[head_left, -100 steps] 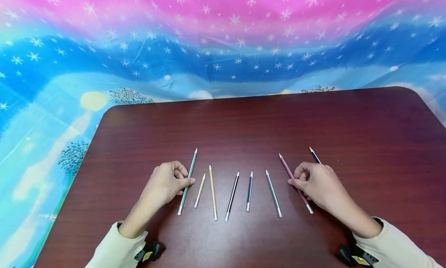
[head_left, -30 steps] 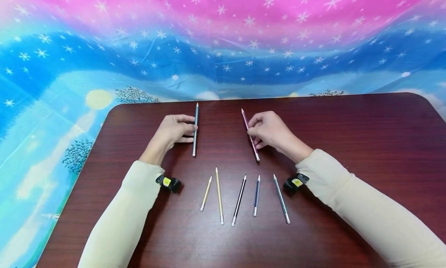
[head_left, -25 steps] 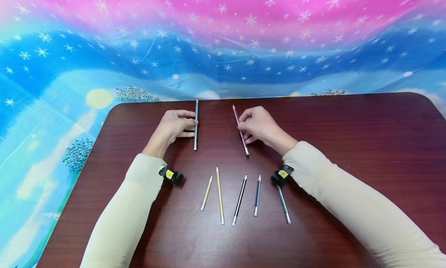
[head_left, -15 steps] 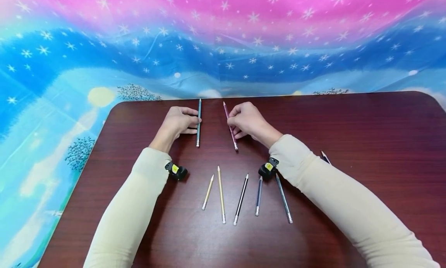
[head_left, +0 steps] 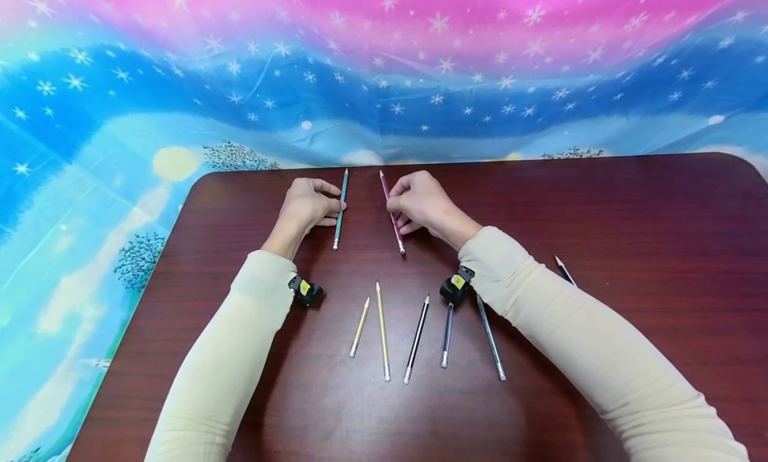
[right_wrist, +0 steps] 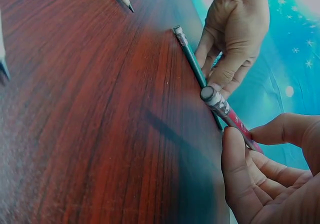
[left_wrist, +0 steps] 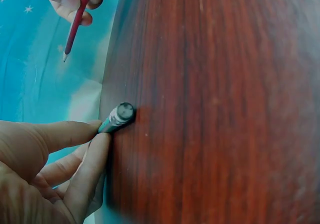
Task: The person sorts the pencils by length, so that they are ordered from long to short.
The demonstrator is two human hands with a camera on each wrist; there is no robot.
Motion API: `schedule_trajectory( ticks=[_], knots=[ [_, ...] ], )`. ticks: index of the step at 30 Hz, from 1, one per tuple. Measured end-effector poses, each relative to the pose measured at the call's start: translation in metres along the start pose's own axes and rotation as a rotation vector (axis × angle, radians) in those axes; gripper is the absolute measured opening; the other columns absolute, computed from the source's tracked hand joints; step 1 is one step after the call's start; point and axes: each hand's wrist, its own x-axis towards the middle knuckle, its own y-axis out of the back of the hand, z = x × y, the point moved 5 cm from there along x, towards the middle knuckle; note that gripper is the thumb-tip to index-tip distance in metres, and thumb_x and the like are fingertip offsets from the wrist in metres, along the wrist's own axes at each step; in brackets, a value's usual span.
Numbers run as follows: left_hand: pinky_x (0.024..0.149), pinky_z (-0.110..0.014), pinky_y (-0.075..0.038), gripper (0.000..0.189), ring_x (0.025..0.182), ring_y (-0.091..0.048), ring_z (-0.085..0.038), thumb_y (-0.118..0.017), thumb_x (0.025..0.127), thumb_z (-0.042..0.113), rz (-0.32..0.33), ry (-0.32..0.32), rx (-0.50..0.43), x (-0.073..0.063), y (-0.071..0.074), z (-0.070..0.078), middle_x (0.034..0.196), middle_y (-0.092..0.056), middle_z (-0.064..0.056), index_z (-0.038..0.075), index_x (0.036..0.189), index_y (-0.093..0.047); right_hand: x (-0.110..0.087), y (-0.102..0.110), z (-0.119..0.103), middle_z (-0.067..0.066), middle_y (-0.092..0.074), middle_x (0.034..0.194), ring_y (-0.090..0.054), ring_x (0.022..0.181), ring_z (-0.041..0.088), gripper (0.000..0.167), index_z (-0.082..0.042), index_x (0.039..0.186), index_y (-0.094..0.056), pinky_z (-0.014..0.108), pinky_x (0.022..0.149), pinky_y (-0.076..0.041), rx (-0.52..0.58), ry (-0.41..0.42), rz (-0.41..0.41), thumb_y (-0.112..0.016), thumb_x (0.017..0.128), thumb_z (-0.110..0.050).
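Observation:
Near the far edge of the table, my left hand (head_left: 307, 203) pinches a teal pencil (head_left: 341, 225) between thumb and fingers, its point facing away from me. In the left wrist view the eraser end of that teal pencil (left_wrist: 125, 111) lies close over the wood. Across a small gap, my right hand (head_left: 423, 202) pinches a pink pencil (head_left: 396, 229), tilted with its tip toward the left. The right wrist view shows the pink pencil (right_wrist: 232, 116) lifted off the table, its eraser end overlapping the teal pencil (right_wrist: 192, 61) there.
Nearer me on the brown table (head_left: 360, 422) lie a short gold pencil (head_left: 360, 327), a long gold pencil (head_left: 383, 335), a black one (head_left: 417, 340), a short navy one (head_left: 447, 335) and a grey-teal one (head_left: 493, 342). Another dark pencil (head_left: 563, 270) is partly under the right sleeve.
Both hands have carried their pencils from the row to the table's far edge. The right hand has come leftward, narrowing the gap; in the last half second both moved only slightly.

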Motion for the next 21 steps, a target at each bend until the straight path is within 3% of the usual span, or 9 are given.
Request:
schedule_trajectory(
  ticks=[8, 21],
  knots=[
    [0.081, -0.030, -0.066, 0.028, 0.092, -0.073, -0.019, -0.073, 0.097, 0.006, 0.014, -0.003, -0.014, -0.0004, -0.0008, -0.0003, 0.115, -0.074, -0.014, 0.003, 0.124, -0.068, 0.0012, -0.0017, 0.0015, 0.013, -0.065, 0.079, -0.059, 0.052, 0.013, 0.012, 0.007, 0.106, -0.065, 0.024, 0.050, -0.060, 0.007, 0.000, -0.003, -0.063, 0.095, 0.002],
    [0.079, -0.031, -0.066, 0.026, 0.093, -0.070, -0.021, -0.075, 0.096, 0.007, 0.034, -0.006, 0.019, -0.0019, -0.0025, 0.0017, 0.111, -0.068, -0.012, 0.004, 0.121, -0.066, 0.0014, -0.0003, 0.0037, 0.015, -0.066, 0.081, -0.060, 0.052, 0.013, 0.013, 0.008, 0.109, -0.065, 0.025, 0.051, -0.060, 0.016, -0.015, -0.010, -0.063, 0.096, 0.003]
  ],
)
